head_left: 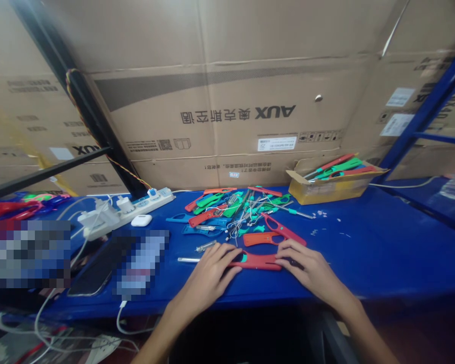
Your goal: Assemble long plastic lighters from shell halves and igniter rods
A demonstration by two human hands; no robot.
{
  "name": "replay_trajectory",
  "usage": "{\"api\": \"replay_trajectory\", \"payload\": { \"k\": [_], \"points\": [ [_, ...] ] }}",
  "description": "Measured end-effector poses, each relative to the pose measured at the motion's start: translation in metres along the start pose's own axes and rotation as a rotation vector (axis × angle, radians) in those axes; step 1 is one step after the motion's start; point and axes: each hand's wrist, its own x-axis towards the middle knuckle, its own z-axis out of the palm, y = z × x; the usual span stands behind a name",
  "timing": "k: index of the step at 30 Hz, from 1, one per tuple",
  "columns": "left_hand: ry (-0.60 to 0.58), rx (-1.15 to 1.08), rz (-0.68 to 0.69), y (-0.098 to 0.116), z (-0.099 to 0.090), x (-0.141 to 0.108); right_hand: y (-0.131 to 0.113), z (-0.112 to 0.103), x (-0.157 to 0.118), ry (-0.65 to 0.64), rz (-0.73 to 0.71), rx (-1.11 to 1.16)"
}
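Observation:
A red long-reach lighter [263, 261] with a green trigger lies level just above the table's near edge, its metal tube pointing left. My left hand [216, 268] is closed around the front of it, where tube and handle meet. At the rear end of the handle, my right hand [305, 263] has its fingers closed on it; a small dark thing shows under those fingers, too hidden to name. Right behind lie an orange handle shell [260, 238] and a red handle shell [284, 230]. A small clear part [206, 246] rests beyond my left hand.
Behind is a heap of lighter shells, tubes, wires and green triggers [246, 207]. An open carton [329, 189] of lighters stands back right. To the left are a power strip [151, 202], a white earphone case [141, 220] and two phones [144, 260]. Cardboard [220, 91] walls the back.

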Motion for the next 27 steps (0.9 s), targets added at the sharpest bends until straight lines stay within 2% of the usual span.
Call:
{"api": "replay_trajectory", "payload": {
  "k": [5, 8, 13, 17, 23, 27],
  "points": [
    [-0.008, 0.002, -0.002, 0.0, 0.0, 0.0, -0.002, -0.003, -0.001, 0.068, -0.018, 0.023],
    [-0.012, 0.005, -0.003, 0.0, 0.0, 0.0, -0.003, -0.004, -0.004, 0.181, -0.054, 0.046],
    [0.013, 0.002, 0.008, 0.0, 0.0, 0.0, -0.007, -0.004, -0.005, 0.332, 0.004, 0.073],
    [0.017, -0.027, 0.017, 0.0, -0.001, 0.0, -0.009, -0.004, -0.001, 0.47, -0.003, 0.112],
    [0.044, -0.006, 0.047, 0.002, -0.001, 0.0, -0.005, 0.012, 0.006, 0.643, 0.166, 0.267],
    [0.064, 0.063, 0.078, 0.002, 0.002, -0.001, -0.004, 0.021, 0.007, 0.681, 0.14, 0.326]
  ]
}}
